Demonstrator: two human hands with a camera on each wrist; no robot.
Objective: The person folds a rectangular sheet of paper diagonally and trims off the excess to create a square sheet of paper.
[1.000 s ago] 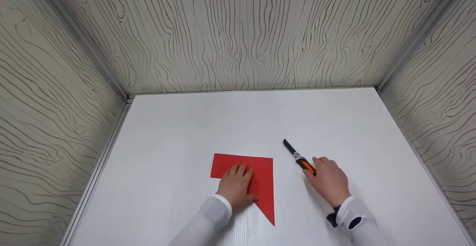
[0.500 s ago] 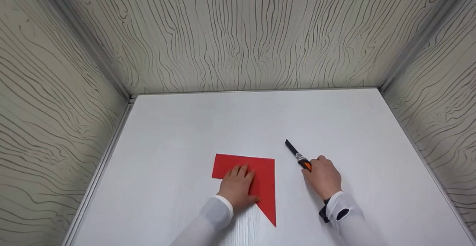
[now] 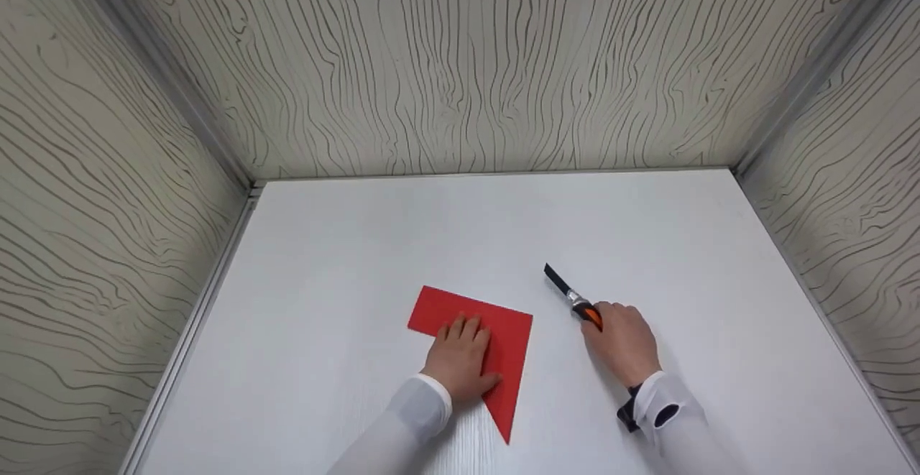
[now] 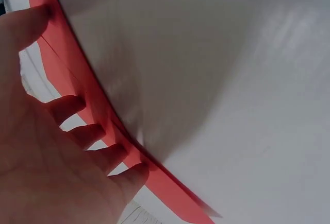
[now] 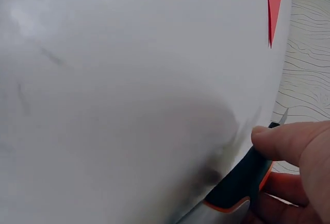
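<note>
A red sheet of paper (image 3: 509, 349) lies slightly turned on the white table, with a notch at its lower left and a pointed lower end. My left hand (image 3: 460, 360) rests on it with fingers spread; the left wrist view shows its fingertips (image 4: 136, 170) touching the red paper (image 4: 172, 193). Part of the sheet is hidden under that hand. To the right, my right hand (image 3: 624, 342) grips a utility knife (image 3: 589, 315) by its black and orange handle. The knife's dark blade (image 3: 556, 277) is out, pointing up and left, apart from the paper.
The white tabletop (image 3: 345, 245) surrounds both hands. Wood-grain patterned panels (image 3: 460, 65) enclose the back and both sides, with grey metal framing (image 3: 190, 331) along the left edge. A black band (image 3: 629, 410) sits on the right wrist.
The red paper has turned clockwise under the left hand, its lower point swinging left. My right hand, holding the utility knife, has shifted a little left since the first frame.
</note>
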